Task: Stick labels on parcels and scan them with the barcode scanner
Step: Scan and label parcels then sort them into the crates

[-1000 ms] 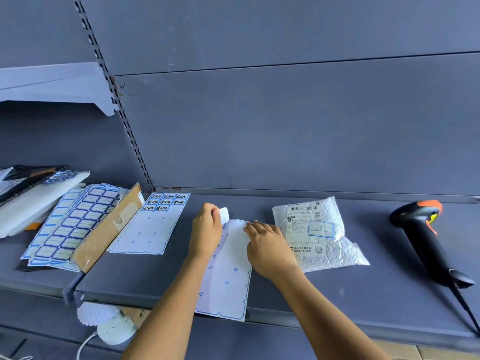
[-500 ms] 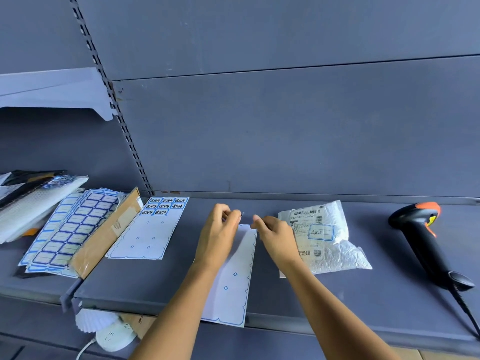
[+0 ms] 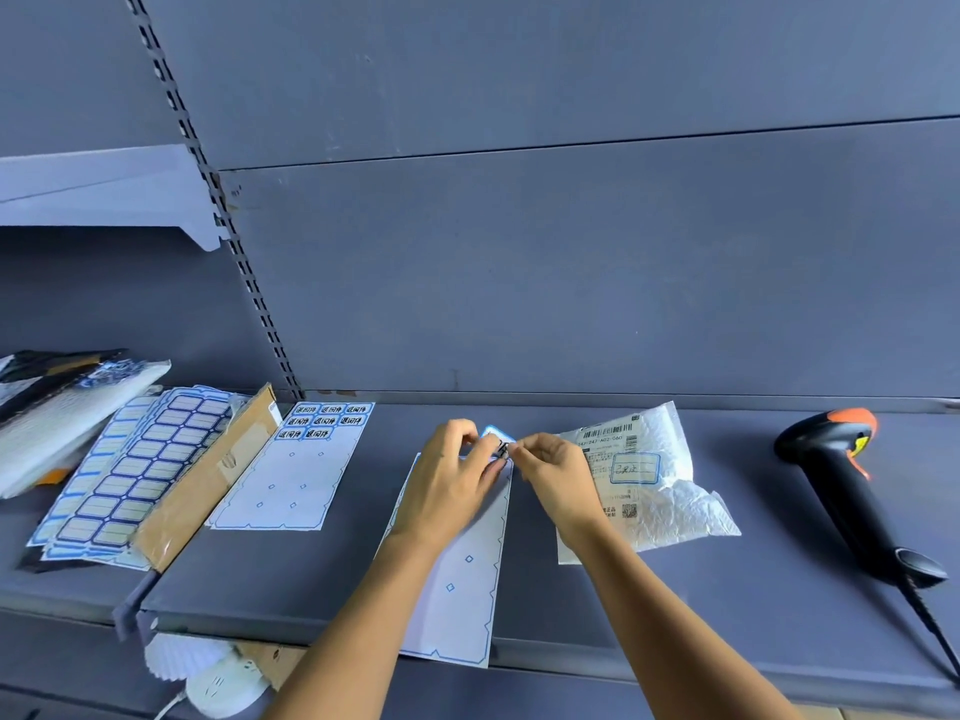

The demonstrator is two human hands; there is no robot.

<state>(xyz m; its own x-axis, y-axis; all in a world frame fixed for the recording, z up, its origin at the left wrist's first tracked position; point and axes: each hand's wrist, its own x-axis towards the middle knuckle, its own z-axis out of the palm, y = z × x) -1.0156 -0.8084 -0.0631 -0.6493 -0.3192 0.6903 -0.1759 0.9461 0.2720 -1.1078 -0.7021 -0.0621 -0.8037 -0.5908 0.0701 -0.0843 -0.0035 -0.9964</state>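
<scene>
Grey shelf [image 3: 675, 605]: parcel [image 3: 660, 491], scanner [image 3: 852, 491], label sheets [image 3: 296, 470]

Small blue-edged label [image 3: 497, 438] apparently lifted above sheet [image 3: 457, 574]; labelled white parcel [image 3: 649, 475] beside.

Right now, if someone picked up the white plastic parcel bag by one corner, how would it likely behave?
The crinkled white plastic parcel bag would probably sag and flop, since its film lies wrinkled. It looks flat, so likely light. Its glossy surface may slide easily on the grey metal shelf.

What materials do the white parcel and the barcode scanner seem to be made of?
The white parcel looks like a thin plastic mailer bag: it is crinkled and slightly glossy, with a paper shipping label. The barcode scanner seems to be hard moulded plastic, matte black with orange trim on the head.
</scene>
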